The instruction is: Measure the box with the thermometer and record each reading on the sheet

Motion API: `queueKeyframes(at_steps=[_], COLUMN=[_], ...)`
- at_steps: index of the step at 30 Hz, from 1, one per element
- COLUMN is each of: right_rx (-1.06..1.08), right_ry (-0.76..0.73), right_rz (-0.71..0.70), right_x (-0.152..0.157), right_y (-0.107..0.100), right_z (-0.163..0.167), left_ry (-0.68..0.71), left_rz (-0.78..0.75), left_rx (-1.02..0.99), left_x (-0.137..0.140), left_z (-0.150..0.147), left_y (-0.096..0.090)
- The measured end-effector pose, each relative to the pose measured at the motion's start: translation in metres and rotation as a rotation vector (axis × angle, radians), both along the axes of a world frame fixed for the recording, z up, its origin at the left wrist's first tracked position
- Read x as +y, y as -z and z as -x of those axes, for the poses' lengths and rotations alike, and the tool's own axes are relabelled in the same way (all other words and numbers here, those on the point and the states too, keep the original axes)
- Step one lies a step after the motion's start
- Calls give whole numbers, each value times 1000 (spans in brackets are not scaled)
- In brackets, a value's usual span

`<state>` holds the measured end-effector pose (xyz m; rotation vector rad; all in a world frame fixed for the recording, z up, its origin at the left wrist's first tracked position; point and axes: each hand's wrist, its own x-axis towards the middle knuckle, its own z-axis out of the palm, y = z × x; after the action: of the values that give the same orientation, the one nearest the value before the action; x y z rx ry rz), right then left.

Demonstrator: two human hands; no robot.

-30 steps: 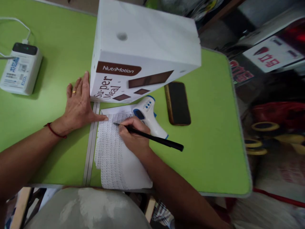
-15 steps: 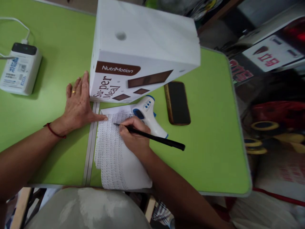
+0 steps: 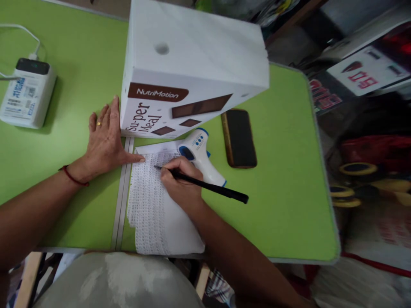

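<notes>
Between the fingers of my right hand (image 3: 183, 182) is a black pen (image 3: 221, 190), its tip on the sheets of paper (image 3: 150, 214), which are densely covered in small handwriting. That hand rests on the paper. My left hand (image 3: 105, 141) lies flat on the green table, fingers spread, with the thumb reaching onto the upper left edge of the paper. Its index finger is close beside the white box (image 3: 199, 60) marked NutriMotion. A white and blue infrared thermometer (image 3: 202, 156) lies just beyond my right hand, partly over the paper's top.
A phone in a brown case (image 3: 239, 137) lies right of the thermometer. On the left stands a white power bank (image 3: 28, 93) with cables plugged in. The green table (image 3: 282, 205) has a seam running under my left wrist side. Bags and tape rolls (image 3: 345, 196) lie beyond its right edge.
Almost nothing differs. The pen's far end has shifted very slightly to the left and down; my left hand stays in place.
</notes>
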<state>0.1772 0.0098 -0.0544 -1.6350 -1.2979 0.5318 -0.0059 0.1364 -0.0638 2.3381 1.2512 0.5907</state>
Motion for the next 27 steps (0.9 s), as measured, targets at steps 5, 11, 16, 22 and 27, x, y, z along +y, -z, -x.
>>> queueKeyframes(at_steps=[5,11,16,22,27], right_rx=[-5,14,21,27,35], right_ry=[-13,-56,-72,-82,-69], right_rz=[-15,-58,-55,28,51], right_x=[-1,-1,0,0,-1], right_y=[2,5,3,3,1], right_z=[-1,0,0,0,2], left_ry=[6,10,1,-4,0], left_rz=[-5,3,9,0,-9], left_rx=[-4,-2,19,2,-15], left_x=[1,1,0,0,0], left_z=[1,2,0,0,0], left_y=[1,1,-1,0,1])
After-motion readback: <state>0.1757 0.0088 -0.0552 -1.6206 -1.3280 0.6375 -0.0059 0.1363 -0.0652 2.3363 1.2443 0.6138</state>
